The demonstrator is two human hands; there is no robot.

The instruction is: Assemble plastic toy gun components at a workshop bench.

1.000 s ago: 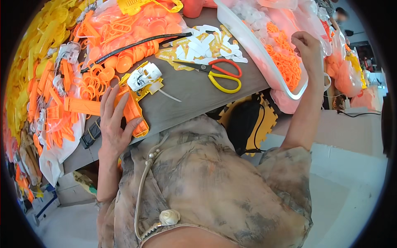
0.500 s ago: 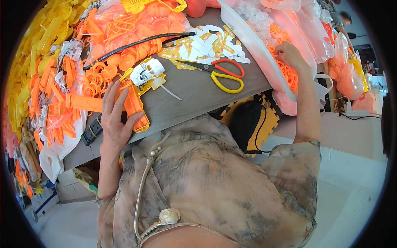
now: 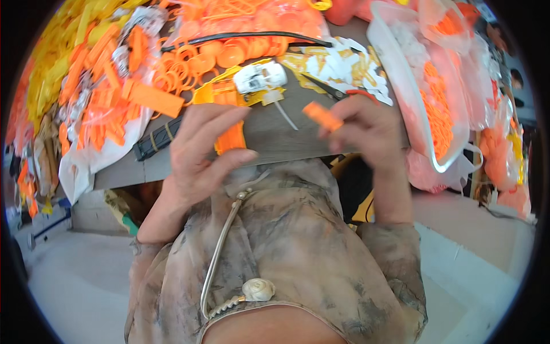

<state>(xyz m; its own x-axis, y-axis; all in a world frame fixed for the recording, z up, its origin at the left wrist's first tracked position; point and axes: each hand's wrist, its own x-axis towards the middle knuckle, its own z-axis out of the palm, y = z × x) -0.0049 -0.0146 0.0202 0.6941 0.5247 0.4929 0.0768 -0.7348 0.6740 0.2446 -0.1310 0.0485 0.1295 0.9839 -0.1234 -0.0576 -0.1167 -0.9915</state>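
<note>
My right hand (image 3: 371, 135) is closed on a small orange plastic piece (image 3: 322, 116), held over the table in front of me. Somewhat blurred, it covers part of the scissors (image 3: 360, 94), whose red handle loop shows behind the knuckles. My left hand (image 3: 197, 152) has its fingers apart, partly in front of the orange and yellow plastic housing (image 3: 228, 94). Whether they touch it I cannot tell. A white mechanism (image 3: 259, 78) sits at the housing's far end, and a thin pale strip (image 3: 286, 116) sticks out from there.
A translucent tub (image 3: 444, 155) of orange ring-like parts stands at right. White and gold cards (image 3: 355, 63) lie near the scissors. Orange parts (image 3: 152, 98) are heaped at left, with a banded black bundle (image 3: 157, 139) nearby. A black strip (image 3: 246, 35) crosses the back.
My right hand has come from the tub toward the middle, now holding the orange piece. My left hand has lifted its wrist side nearer the housing. The whole view has shifted.
</note>
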